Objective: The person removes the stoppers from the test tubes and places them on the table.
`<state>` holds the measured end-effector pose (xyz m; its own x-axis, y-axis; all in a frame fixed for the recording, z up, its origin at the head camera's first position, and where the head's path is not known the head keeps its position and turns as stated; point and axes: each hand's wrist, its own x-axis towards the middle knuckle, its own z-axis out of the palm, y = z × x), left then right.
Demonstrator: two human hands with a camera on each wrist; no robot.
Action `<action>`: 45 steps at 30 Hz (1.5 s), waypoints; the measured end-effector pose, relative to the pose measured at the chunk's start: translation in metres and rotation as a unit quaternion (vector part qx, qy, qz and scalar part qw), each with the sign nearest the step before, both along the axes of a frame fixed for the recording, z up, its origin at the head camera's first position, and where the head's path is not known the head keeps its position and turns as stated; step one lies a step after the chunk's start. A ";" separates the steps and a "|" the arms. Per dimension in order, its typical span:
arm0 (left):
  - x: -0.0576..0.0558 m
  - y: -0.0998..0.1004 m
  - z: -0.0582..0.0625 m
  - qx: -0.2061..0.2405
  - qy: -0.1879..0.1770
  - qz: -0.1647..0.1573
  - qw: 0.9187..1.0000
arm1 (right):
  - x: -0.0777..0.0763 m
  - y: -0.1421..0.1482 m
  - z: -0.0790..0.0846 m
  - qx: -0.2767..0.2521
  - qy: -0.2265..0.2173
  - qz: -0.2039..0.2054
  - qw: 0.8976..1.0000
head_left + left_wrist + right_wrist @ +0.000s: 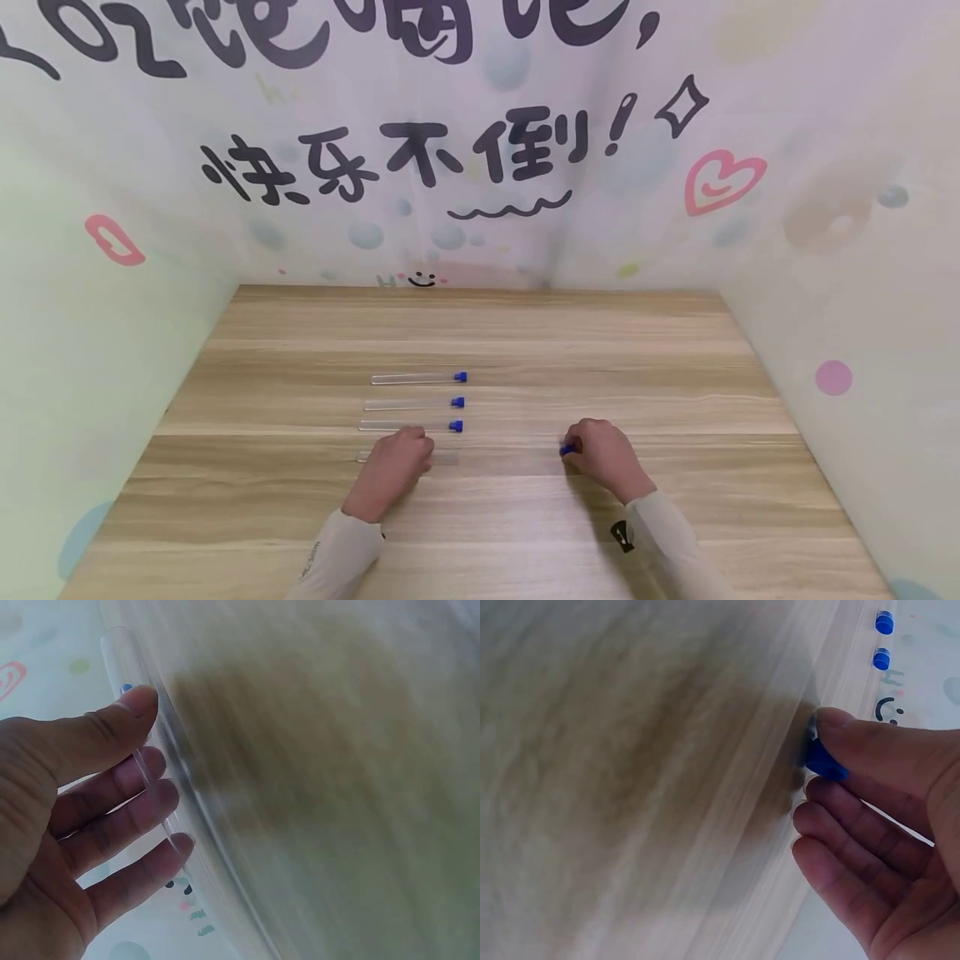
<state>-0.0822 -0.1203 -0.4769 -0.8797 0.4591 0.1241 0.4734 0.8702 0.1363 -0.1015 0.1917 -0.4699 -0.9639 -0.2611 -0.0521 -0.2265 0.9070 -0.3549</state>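
Note:
My left hand (392, 468) holds a clear uncapped test tube (447, 457) low at the tabletop. In the left wrist view the thumb lies on one side of that tube (120, 651) and the fingertips on the other. Off to the right, my right hand (604, 455) pinches a small blue cap (567, 449) between thumb and fingers. The right wrist view shows the cap (825, 760) close up, partly covered by the thumb. Beyond my left hand, three clear test tubes (412, 379) lie in parallel, each with a blue cap (461, 377) at its right end.
The wood-grain table (570, 342) meets a printed back wall (315, 242) with dark lettering. Pale side walls (840, 467) flank it left and right. The nearest capped tube (375, 426) lies just past my left fingers.

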 end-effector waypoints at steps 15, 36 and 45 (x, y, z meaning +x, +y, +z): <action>-0.001 -0.001 0.006 -0.003 -0.033 0.013 0.999 | -0.005 -0.002 0.003 -0.017 0.004 -0.015 1.000; -0.028 -0.007 0.020 0.001 0.038 0.016 0.999 | -0.026 -0.018 0.014 -0.066 0.191 0.001 0.979; -0.034 -0.012 0.018 -0.013 -0.004 0.003 1.000 | -0.029 -0.026 0.016 -0.056 0.153 0.013 0.987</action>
<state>-0.1162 -0.1322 -0.4588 -0.8831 0.4572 0.1051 0.4676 0.8760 0.1181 -0.1306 0.1658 -0.4544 -0.9231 -0.2727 0.2712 -0.3606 0.8587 -0.3640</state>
